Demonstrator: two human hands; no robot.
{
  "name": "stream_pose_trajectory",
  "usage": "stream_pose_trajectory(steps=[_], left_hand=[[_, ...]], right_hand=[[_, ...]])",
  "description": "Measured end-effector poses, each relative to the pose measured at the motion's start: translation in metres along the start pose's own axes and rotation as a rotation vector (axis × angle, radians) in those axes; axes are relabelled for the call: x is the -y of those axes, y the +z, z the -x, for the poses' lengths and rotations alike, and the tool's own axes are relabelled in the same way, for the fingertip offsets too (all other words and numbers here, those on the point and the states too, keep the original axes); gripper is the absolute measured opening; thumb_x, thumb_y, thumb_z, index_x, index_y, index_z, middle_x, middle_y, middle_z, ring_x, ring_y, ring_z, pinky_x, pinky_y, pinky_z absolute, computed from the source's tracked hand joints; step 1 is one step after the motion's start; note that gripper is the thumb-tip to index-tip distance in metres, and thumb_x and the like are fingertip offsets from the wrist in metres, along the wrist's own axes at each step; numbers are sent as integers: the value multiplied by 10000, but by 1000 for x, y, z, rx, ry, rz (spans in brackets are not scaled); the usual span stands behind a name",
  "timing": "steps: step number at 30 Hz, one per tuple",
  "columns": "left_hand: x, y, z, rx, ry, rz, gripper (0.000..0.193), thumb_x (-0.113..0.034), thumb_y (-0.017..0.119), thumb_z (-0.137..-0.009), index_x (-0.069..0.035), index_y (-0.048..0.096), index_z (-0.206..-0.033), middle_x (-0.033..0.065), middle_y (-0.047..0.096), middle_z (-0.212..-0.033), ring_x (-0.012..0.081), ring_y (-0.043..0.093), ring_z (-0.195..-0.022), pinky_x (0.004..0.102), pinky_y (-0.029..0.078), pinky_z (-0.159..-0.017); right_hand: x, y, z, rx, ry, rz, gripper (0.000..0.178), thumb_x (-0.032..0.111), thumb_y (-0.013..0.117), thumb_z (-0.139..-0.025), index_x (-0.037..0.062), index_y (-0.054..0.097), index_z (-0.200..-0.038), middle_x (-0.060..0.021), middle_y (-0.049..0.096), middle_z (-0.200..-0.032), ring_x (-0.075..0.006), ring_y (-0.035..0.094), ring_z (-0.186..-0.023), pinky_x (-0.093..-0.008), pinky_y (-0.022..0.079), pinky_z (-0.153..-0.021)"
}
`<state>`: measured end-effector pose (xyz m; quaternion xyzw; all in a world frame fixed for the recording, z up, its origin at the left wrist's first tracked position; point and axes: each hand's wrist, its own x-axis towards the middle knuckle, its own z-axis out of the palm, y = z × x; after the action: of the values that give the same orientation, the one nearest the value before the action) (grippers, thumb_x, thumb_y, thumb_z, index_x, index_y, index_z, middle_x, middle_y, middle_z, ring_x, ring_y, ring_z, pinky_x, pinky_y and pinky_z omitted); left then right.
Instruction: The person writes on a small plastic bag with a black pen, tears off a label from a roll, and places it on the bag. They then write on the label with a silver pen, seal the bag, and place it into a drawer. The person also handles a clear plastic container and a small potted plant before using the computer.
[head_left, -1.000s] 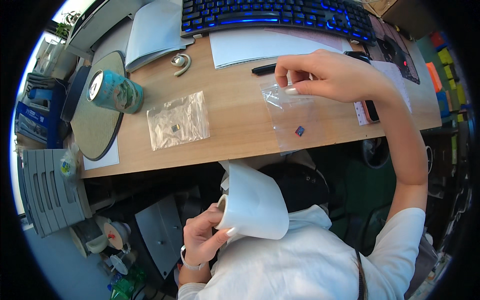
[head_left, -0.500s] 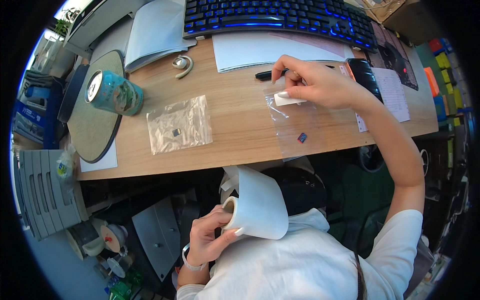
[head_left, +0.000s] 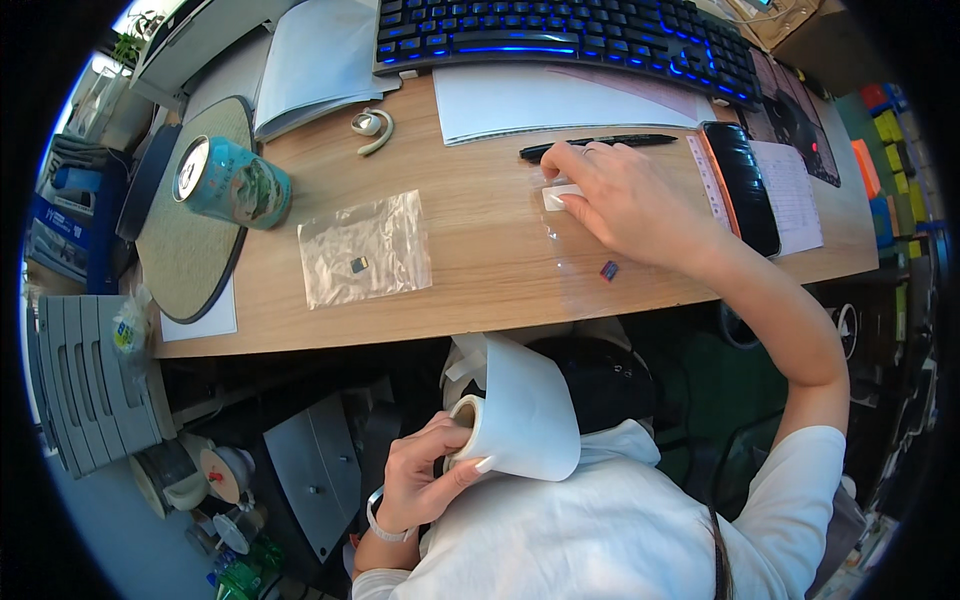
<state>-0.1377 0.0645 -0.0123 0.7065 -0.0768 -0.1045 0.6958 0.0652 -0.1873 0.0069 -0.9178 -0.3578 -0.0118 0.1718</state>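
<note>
My left hand (head_left: 425,478) holds a roll of white label paper (head_left: 530,415) in front of my shirt, fingers in its core and thumb on the outside. A loose strip hangs off the roll. Over the desk, my right hand (head_left: 640,205) bends its fingers round a small white label (head_left: 557,197), thumb at its edge, at the top of a clear plastic bag (head_left: 575,285). A small red-and-blue memory card (head_left: 609,271) shows in that bag. To the left lies another clear zip bag (head_left: 335,225) with a black memory card (head_left: 359,265) in it.
Behind my right hand lie a black pen (head_left: 640,139) and a phone (head_left: 745,190). A lit keyboard (head_left: 540,45) and white paper (head_left: 480,110) are farther back. On the left are a drink can (head_left: 235,185), an oval mat (head_left: 185,255) and an earpiece (head_left: 375,130).
My right hand has come lower and flatter, bringing the white label down to the clear bag's top. My left hand keeps the roll almost where it was.
</note>
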Motion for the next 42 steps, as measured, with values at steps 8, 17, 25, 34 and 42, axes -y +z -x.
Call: stream_pose_trajectory(steps=[8, 17, 25, 34, 42], left_hand=[[1, 2, 2, -2, -1, 7, 181, -104, 714, -757, 36, 644, -847, 71, 587, -677, 145, 456, -611, 257, 359, -605], [2, 4, 6, -10, 3, 17, 193, -117, 718, -757, 38, 644, -847, 74, 588, -676, 145, 463, -613, 260, 361, -605], [-4, 6, 9, -18, 4, 11, 192, -118, 718, -757, 37, 643, -842, 77, 596, -676, 143, 471, -617, 255, 370, -619], [-6, 3, 11, -65, 20, 57, 190, -79, 702, -770, 67, 622, -860, 90, 614, -723, 135, 484, -664, 245, 385, -630], [-16, 9, 7, -173, -34, 359, 195, -43, 670, -796, 75, 592, -930, 100, 639, -856, 140, 545, -766, 245, 427, -705]], right_hand=[[4, 8, 6, -208, -64, 166, 278, 154, 606, -813, 61, 454, -1026, -103, 568, -857, -257, 580, -830, -371, 465, -734], [5, 10, 12, -230, 68, 114, 335, 182, 621, -814, 52, 436, -1060, -125, 533, -912, -301, 563, -874, -386, 465, -769], [-6, 20, 15, -390, -1, -19, 293, -31, 563, -760, 14, 498, -1042, -139, 491, -991, -306, 516, -958, -384, 452, -828], [12, 15, 44, -91, -68, 160, 601, 469, 448, -884, 60, 427, -1323, -130, 409, -1374, -290, 322, -1308, -460, 175, -1108], [58, -10, 60, 5, -379, -618, 546, 225, 624, -786, 36, 481, -1277, -181, 474, -1306, -368, 411, -1240, -458, 307, -1046]])
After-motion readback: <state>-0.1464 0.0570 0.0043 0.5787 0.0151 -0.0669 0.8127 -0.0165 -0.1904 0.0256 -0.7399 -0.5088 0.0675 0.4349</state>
